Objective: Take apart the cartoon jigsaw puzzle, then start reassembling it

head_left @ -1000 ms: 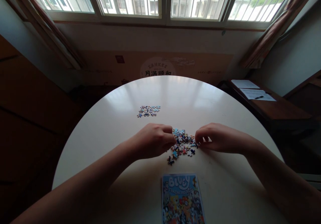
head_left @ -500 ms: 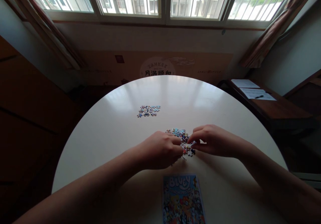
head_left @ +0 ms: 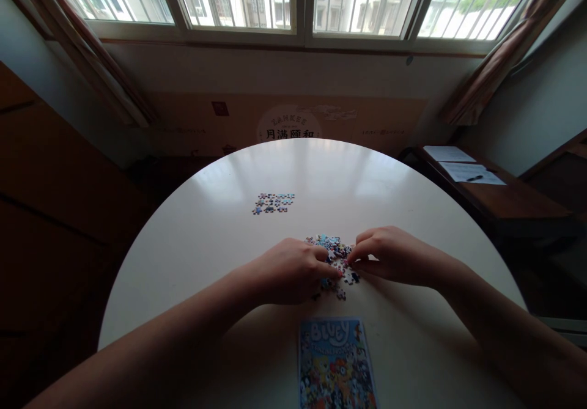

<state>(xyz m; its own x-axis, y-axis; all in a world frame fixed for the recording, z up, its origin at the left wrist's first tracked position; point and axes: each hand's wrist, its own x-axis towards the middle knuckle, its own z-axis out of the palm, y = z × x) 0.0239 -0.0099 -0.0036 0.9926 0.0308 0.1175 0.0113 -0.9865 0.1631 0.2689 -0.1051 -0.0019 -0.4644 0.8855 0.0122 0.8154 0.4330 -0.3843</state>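
A heap of small jigsaw puzzle pieces (head_left: 337, 247) lies between my hands on the white table. From the left, my left hand (head_left: 293, 271) reaches over the heap; two of its fingers point apart and touch pieces, while the rest of the fingers are hidden. My right hand (head_left: 389, 256) is at the heap's right side, with thumb and forefinger closed together on what looks like a puzzle piece, mostly covered by the fingertips. Farther back, several puzzle pieces (head_left: 274, 202) are laid out in short rows, slightly apart.
A picture sheet or booklet marked "BLUEY" (head_left: 337, 363) lies near me, below the heap. The round white table (head_left: 183, 262) has its curved far edge toward the window wall. At the right, papers (head_left: 472, 173) and a pen rest on a brown wooden table (head_left: 527, 201).
My left hand's fingers have spread apart and drawn back slightly, showing more pieces at the near side of the heap. My right hand stays close to the same spot, its fingertips now nearer together.
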